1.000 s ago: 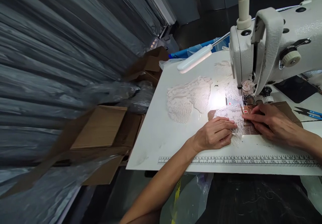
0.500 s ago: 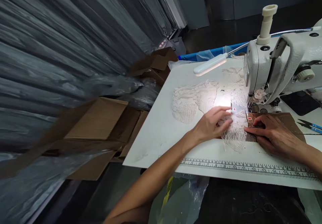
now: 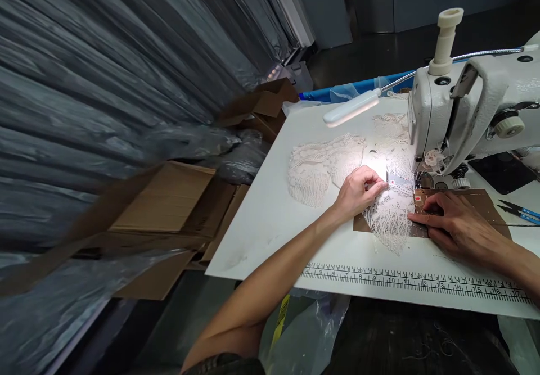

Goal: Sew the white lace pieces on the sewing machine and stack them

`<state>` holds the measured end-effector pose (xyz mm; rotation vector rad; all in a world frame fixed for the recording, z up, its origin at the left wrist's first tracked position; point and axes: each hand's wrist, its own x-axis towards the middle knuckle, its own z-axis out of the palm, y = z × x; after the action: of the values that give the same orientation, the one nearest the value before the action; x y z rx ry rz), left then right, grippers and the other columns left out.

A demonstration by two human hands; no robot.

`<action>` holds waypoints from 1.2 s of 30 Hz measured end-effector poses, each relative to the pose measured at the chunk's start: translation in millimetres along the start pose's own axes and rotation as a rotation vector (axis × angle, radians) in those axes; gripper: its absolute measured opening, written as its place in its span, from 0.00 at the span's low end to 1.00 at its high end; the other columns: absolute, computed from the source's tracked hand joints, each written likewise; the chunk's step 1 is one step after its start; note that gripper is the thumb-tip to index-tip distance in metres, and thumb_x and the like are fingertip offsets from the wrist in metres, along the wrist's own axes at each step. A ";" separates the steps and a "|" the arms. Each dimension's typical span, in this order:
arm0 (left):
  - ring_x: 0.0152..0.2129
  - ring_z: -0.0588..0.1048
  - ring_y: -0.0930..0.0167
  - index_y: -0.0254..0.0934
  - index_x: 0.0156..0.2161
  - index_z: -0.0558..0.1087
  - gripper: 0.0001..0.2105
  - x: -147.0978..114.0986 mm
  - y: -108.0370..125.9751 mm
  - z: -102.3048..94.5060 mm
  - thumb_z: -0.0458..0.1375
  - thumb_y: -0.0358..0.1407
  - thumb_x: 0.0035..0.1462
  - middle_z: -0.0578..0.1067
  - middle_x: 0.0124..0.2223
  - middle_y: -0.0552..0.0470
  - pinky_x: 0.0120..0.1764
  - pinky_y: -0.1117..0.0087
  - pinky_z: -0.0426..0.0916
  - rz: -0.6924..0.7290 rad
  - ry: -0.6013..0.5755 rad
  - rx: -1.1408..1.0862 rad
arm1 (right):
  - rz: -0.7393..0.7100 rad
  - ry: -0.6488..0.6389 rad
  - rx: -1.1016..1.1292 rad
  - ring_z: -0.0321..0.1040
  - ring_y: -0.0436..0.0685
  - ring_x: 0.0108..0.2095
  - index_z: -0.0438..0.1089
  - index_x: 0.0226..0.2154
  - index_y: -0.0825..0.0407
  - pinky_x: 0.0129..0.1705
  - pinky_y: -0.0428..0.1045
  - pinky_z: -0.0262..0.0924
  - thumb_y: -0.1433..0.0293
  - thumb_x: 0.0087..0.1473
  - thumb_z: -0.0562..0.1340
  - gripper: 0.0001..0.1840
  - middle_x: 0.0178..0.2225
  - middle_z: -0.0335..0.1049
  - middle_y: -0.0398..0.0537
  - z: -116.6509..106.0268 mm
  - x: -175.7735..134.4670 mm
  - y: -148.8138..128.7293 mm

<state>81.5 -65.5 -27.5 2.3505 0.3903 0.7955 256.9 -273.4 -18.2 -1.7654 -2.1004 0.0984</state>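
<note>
A strip of cream lace (image 3: 390, 217) runs under the needle of the white sewing machine (image 3: 430, 122). Its fringed lower end lies over a brown board (image 3: 485, 198) on the table. My left hand (image 3: 358, 192) pinches the lace's left edge between thumb and fingers, just left of the presser foot. My right hand (image 3: 462, 226) rests on the brown board right of the lace, fingers apart, one fingertip touching the lace's right edge. Small white tags with red marks show by the needle. A cream fabric flower (image 3: 433, 158) hangs on the machine head.
More cream lace (image 3: 320, 167) lies flat at the left of the white table (image 3: 261, 234). A lamp (image 3: 352, 108) shines over the work. Blue-handled snips (image 3: 521, 211) lie at the right. A printed ruler (image 3: 405, 280) follows the front edge. Open cardboard boxes (image 3: 164, 198) stand left.
My left hand has closed from loosely spread fingers into a pinch on the lace edge. The lace's lower end has swung slightly left, uncovering more brown board. My right hand is nearly still.
</note>
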 end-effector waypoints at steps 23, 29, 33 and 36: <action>0.36 0.75 0.63 0.28 0.56 0.67 0.25 -3.0 19.9 4.6 0.49 0.50 0.70 0.77 0.49 0.38 0.36 0.62 0.69 0.751 -0.290 0.419 | -0.011 0.046 -0.018 0.67 0.63 0.44 0.75 0.49 0.44 0.45 0.61 0.67 0.74 0.61 0.55 0.18 0.42 0.69 0.53 2.5 -0.8 -2.7; 0.37 0.73 0.64 0.30 0.55 0.69 0.24 -6.1 20.1 5.4 0.45 0.50 0.71 0.76 0.51 0.39 0.38 0.62 0.67 0.705 -0.338 0.511 | -0.047 0.053 -0.058 0.66 0.64 0.44 0.74 0.49 0.46 0.42 0.60 0.65 0.73 0.62 0.54 0.18 0.42 0.69 0.54 -0.2 1.2 -5.0; 0.42 0.73 0.61 0.33 0.57 0.68 0.25 -8.0 16.9 6.5 0.44 0.51 0.71 0.73 0.58 0.38 0.42 0.59 0.67 0.679 -0.371 0.539 | -0.038 0.027 -0.099 0.65 0.64 0.44 0.74 0.49 0.45 0.44 0.60 0.63 0.71 0.63 0.54 0.17 0.42 0.69 0.54 1.5 0.3 -4.7; 0.43 0.73 0.59 0.30 0.57 0.68 0.26 -9.2 15.4 7.1 0.44 0.51 0.71 0.73 0.58 0.36 0.43 0.57 0.66 0.696 -0.355 0.542 | -0.027 0.014 -0.135 0.64 0.63 0.43 0.73 0.50 0.43 0.44 0.58 0.61 0.71 0.64 0.53 0.17 0.42 0.69 0.53 3.8 -0.6 -4.1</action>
<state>80.0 -84.7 -26.1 3.1208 -0.4528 0.5795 251.9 -274.1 -20.6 -1.8067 -2.1653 -0.0645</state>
